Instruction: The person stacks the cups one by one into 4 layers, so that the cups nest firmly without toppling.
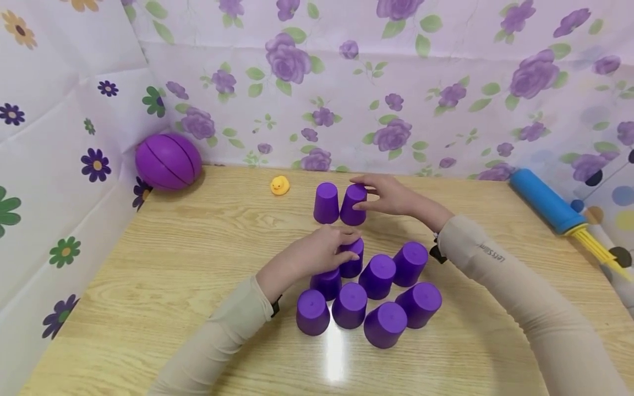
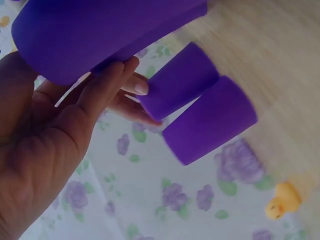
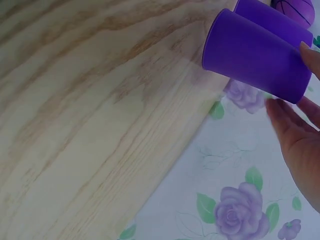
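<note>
Purple cups stand upside down on a pale wooden table (image 1: 163, 264), and we see two hands working among them from above. Our right hand (image 1: 391, 195) reaches toward twelve o'clock and holds the right-hand cup (image 1: 354, 204) of a far pair, fingers curled round its side; its twin, the left-hand cup (image 1: 326, 203), stands just beside it, the two touching or nearly so. Our left hand (image 1: 322, 252) rests over a near cup (image 1: 353, 258) at the top of a cluster of cups (image 1: 376, 300) that sits toward six o'clock, fingers wrapped round it, as the left wrist view confirms. We judge the step in hand to be placing the far cup squarely next to its twin. To do it well, we would set the rim flat on the wood, keep the sides parallel and let go gently so the neighbour is not nudged. We would lift the near cup straight up, since the cups round it stand close. A yellow toy duck (image 1: 279, 185) sits at eleven o'clock, a purple ball (image 1: 168, 161) at ten, and a blue pump (image 1: 545, 201) at two, all well apart from the cups.
</note>
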The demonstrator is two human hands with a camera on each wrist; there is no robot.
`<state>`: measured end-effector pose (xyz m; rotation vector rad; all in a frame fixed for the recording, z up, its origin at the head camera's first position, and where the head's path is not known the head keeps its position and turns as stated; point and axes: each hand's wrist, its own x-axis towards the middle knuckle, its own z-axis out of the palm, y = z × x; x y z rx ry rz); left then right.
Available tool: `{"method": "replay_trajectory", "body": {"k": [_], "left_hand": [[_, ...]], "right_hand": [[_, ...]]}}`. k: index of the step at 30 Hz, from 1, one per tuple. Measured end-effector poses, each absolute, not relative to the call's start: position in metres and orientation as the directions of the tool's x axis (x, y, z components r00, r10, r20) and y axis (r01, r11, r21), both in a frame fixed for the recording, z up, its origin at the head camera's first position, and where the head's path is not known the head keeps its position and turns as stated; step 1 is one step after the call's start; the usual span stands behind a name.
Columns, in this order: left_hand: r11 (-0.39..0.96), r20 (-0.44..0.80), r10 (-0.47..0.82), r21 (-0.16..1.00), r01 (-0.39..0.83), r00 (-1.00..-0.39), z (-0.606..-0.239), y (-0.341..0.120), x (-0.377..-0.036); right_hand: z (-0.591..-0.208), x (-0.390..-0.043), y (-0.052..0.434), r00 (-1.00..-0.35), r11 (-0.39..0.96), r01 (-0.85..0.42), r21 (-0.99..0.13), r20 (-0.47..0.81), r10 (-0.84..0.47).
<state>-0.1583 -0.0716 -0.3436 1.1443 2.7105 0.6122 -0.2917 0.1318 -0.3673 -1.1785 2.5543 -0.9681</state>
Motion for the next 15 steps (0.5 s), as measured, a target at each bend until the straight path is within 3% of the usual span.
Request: {"method": "replay_trajectory", "body": {"k": [5, 15], "left_hand": [[0.622, 0.029, 0.696, 0.476, 0.622, -0.718, -0.346, -0.072, -0.166], [0.621, -0.015, 0.636, 0.603, 0.501, -0.771, -0.335, -0.070, -0.187]], "right_hand": [[-0.369, -0.283, 0.150, -0.705, 0.532, -0.648, -0.546, 0.164, -0.691], [-0.346, -0.224, 0.182, -0.771, 0.491, -0.542, -0.682, 0.171, -0.614]]}}
